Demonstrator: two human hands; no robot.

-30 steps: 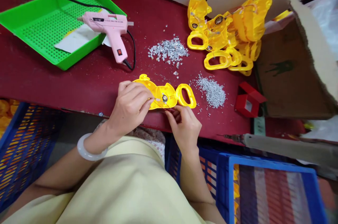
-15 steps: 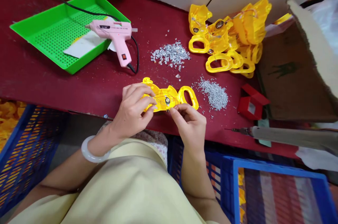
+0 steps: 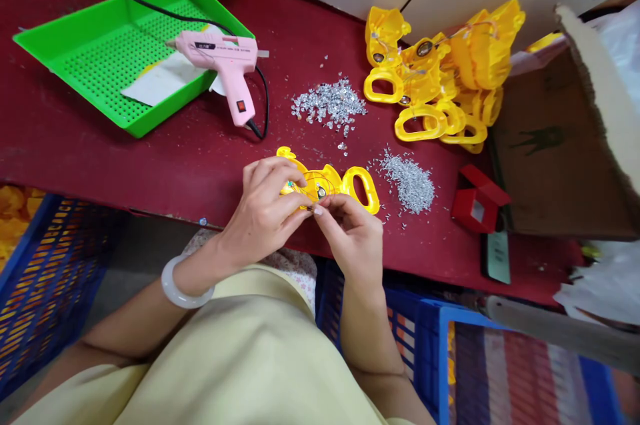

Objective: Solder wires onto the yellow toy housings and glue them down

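Note:
A yellow plastic shell half (image 3: pixel 333 179) with an oval handle loop lies open side up near the table's front edge. Thin red wires and a round metal-centred part (image 3: pixel 320 192) show inside it. My left hand (image 3: pixel 270 201) is closed over the shell's left part, its fingers hiding much of that end. Its thumb and forefinger meet the fingertips of my right hand (image 3: pixel 353 228) at the shell's near edge. The right thumb and forefinger are pinched together on a small dark part, too small and covered to name.
A pink glue gun (image 3: pixel 230 65) rests on a green tray (image 3: pixel 135 125). Beyond the shell lie two heaps, small clear-silver pieces (image 3: pixel 330 103) and screws (image 3: pixel 410 181). Wired yellow shells (image 3: pixel 440 71) are piled behind. At right are a red box (image 3: pixel 477 201), a carton (image 3: pixel 555 165) and a blue crate (image 3: pixel 440 338).
My left thumb and forefinger have come right to meet my right fingertips, which have shifted slightly left. The long grey tool at the right has swung lower, uncovering a pale green flat object.

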